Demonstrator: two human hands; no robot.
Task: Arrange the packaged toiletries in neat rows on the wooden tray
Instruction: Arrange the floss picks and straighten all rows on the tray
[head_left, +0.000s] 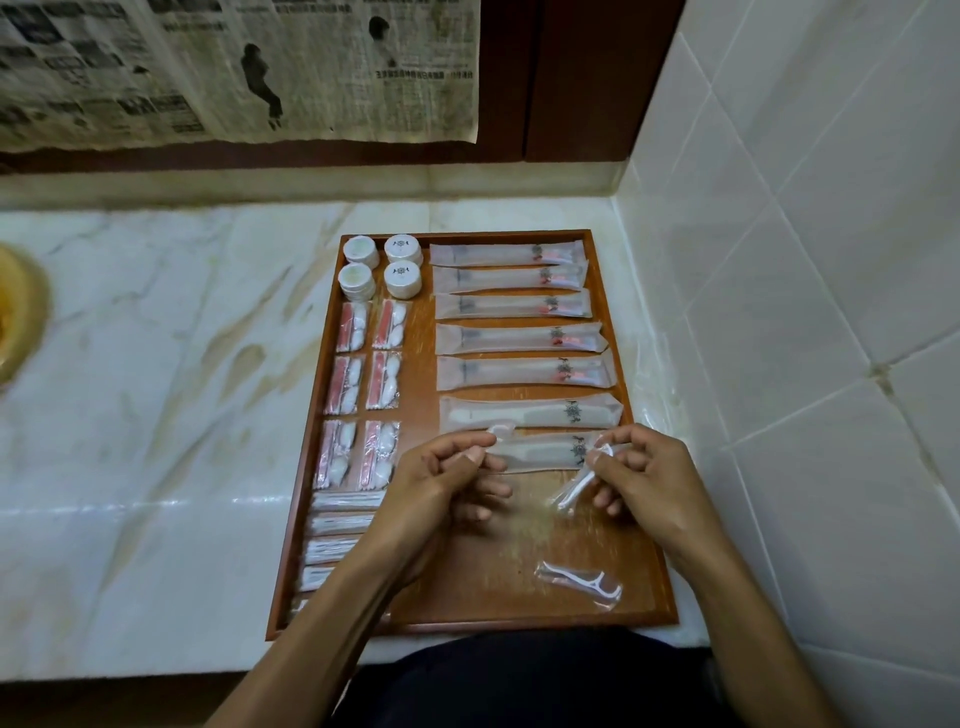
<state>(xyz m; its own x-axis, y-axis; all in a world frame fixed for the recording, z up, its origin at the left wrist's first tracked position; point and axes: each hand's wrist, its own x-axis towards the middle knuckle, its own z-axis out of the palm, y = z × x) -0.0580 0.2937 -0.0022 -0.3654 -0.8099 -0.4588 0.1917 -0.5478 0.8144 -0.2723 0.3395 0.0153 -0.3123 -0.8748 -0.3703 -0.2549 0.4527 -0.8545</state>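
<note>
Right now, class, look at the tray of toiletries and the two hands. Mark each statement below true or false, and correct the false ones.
1. Four round white packs sit at the tray's far left corner. True.
2. The long packets lie stacked in one pile. False: they lie side by side in a column, one behind the other.
3. The left hand pinches one end of a long packet. True.
4. The right hand is empty. False: it holds a floss pick in a clear wrapper.
5. A wrapped floss pick lies loose near the tray's front edge. True.
</note>
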